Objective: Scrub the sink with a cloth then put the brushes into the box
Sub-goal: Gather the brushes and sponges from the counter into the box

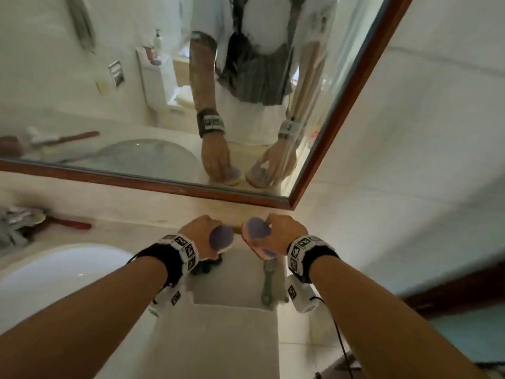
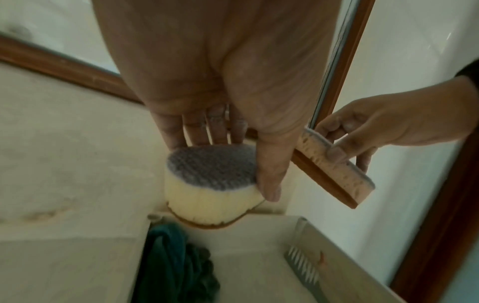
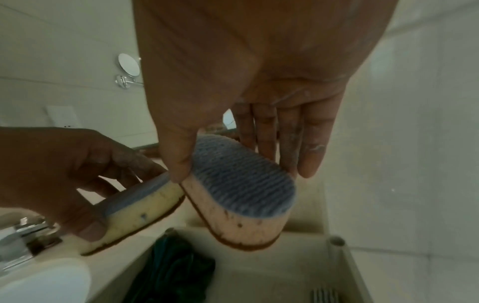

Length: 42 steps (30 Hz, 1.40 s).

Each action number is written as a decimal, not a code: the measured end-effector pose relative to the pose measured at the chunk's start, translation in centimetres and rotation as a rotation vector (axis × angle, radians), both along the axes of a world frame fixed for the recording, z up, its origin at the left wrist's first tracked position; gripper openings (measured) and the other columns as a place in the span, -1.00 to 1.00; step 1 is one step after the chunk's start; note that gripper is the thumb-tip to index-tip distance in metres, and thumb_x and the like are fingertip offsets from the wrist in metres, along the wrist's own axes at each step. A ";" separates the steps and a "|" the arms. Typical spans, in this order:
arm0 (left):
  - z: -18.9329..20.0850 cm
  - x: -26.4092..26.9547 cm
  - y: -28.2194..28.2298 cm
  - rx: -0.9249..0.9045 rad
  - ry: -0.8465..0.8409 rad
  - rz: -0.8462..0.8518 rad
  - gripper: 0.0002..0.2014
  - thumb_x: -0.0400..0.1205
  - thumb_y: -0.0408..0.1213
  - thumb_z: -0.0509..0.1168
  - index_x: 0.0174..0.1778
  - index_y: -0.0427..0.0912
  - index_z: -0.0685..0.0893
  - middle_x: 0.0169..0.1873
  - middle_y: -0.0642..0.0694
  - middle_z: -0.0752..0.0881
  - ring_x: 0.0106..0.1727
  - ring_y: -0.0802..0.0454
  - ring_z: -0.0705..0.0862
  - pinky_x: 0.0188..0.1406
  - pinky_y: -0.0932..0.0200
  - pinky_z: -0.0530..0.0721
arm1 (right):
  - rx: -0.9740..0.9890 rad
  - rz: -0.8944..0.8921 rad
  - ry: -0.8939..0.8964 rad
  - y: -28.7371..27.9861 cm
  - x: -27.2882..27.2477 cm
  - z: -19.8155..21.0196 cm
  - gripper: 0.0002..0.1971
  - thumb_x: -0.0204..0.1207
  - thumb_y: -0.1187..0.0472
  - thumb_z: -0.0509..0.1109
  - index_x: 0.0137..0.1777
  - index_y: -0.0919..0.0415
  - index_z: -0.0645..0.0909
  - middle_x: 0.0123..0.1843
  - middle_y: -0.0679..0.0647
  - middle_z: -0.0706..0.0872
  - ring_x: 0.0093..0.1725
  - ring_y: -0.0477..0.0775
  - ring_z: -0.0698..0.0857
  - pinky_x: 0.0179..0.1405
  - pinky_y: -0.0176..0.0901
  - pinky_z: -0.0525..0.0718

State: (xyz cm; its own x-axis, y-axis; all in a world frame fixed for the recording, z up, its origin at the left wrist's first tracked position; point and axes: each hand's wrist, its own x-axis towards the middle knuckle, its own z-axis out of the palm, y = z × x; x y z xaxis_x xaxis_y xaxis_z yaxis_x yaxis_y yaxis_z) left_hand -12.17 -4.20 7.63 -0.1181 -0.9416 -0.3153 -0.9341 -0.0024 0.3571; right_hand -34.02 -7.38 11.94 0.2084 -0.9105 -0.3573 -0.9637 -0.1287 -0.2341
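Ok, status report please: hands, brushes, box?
Left hand grips one brush, right hand the other brush. Both above the box. Dark cloth and comb already inside.

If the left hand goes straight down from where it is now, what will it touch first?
Most likely the dark green cloth lying in the box, directly under the left hand and its brush. Depth is unclear.

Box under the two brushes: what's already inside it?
Inside the box: a dark green cloth bunched at its left side and a green long-handled brush along its right wall. The hands and held brushes cover its far end.
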 end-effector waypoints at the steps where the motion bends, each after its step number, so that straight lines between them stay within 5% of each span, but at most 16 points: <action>1: -0.9 -0.4 0.4 0.022 0.005 0.006 -0.28 0.32 -0.01 0.58 0.41 -0.01 0.54 0.26 -0.09 0.58 0.25 -0.11 0.62 0.26 0.09 0.58 | 0.023 0.010 0.000 -0.4 -0.3 -1.1 -0.27 0.16 -0.50 0.41 0.18 0.00 0.55 0.10 0.00 0.70 0.01 0.10 0.69 0.04 -0.01 0.71; 5: -4.9 -1.8 2.0 0.067 0.017 0.013 -0.32 0.33 0.03 0.51 0.40 0.12 0.53 0.31 0.03 0.59 0.34 -0.07 0.59 0.34 0.07 0.55 | 0.115 -0.039 -0.050 -0.7 -1.8 -5.5 -0.27 0.23 -0.43 0.47 0.27 0.05 0.55 0.18 0.01 0.70 0.12 0.15 0.70 0.02 -0.07 0.66; 8: -7.5 -2.4 2.7 0.116 -0.056 -0.046 -0.24 0.35 0.14 0.45 0.51 0.20 0.41 0.41 0.06 0.52 0.40 -0.04 0.52 0.41 0.04 0.51 | 0.148 -0.088 -0.045 -1.0 -2.5 -7.6 -0.47 0.29 -0.39 0.44 0.02 0.03 0.59 0.09 0.05 0.75 -0.01 0.14 0.72 -0.03 -0.05 0.73; 17: -9.9 -3.0 3.7 0.186 -0.279 -0.313 -0.21 0.47 0.06 0.44 0.60 0.13 0.23 0.45 0.01 0.43 0.38 -0.12 0.45 0.33 -0.09 0.51 | 0.242 -0.172 -0.065 -0.6 -1.1 -11.2 -0.21 0.24 -0.48 0.42 0.24 0.16 0.60 0.12 0.11 0.70 -0.03 0.14 0.67 -0.12 -0.12 0.62; 24: -11.5 -1.8 3.9 0.228 -0.215 -0.311 -0.26 0.47 0.05 0.45 0.57 0.12 0.32 0.47 0.00 0.42 0.42 -0.10 0.43 0.39 -0.03 0.50 | 0.285 -0.226 -0.059 -0.5 2.0 -13.0 -0.19 0.37 -0.41 0.35 0.40 0.22 0.51 0.30 0.21 0.68 0.25 0.27 0.67 0.20 0.00 0.65; 30: -12.2 -1.0 4.3 0.194 -0.138 -0.301 -0.36 0.52 0.02 0.40 0.55 0.15 0.40 0.47 0.03 0.41 0.43 -0.06 0.41 0.40 0.01 0.51 | 0.218 -0.262 -0.064 -0.9 3.9 -13.8 -0.29 0.42 -0.38 0.33 0.29 0.22 0.59 0.23 0.21 0.72 0.21 0.27 0.69 -0.01 -0.11 0.54; 36: -11.9 -0.5 4.8 0.132 -0.127 -0.333 -0.47 0.51 0.04 0.35 0.44 0.18 0.53 0.43 0.12 0.51 0.35 -0.05 0.47 0.30 0.01 0.55 | 0.220 -0.224 -0.054 -0.5 6.0 -14.0 -0.33 0.45 -0.37 0.33 0.23 0.24 0.64 0.22 0.21 0.73 0.19 0.28 0.69 0.00 -0.10 0.54; 42: -12.2 0.0 4.8 0.142 -0.074 -0.293 -0.56 0.51 0.01 0.41 0.34 0.10 0.67 0.43 0.09 0.43 0.33 -0.05 0.45 0.32 0.11 0.52 | 0.213 -0.231 -0.052 -0.4 7.3 -14.0 -0.56 0.46 -0.30 0.39 -0.17 0.11 0.49 0.09 0.22 0.75 0.08 0.28 0.72 -0.10 -0.12 0.58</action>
State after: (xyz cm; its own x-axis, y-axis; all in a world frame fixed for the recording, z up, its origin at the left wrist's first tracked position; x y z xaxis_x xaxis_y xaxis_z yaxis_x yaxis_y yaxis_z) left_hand -12.18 0.63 -4.59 -0.3496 -0.8167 -0.4591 -0.9257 0.2256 0.3037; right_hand -26.73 -7.82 -2.10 0.0276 -0.8416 -0.5394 -0.9475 0.1499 -0.2824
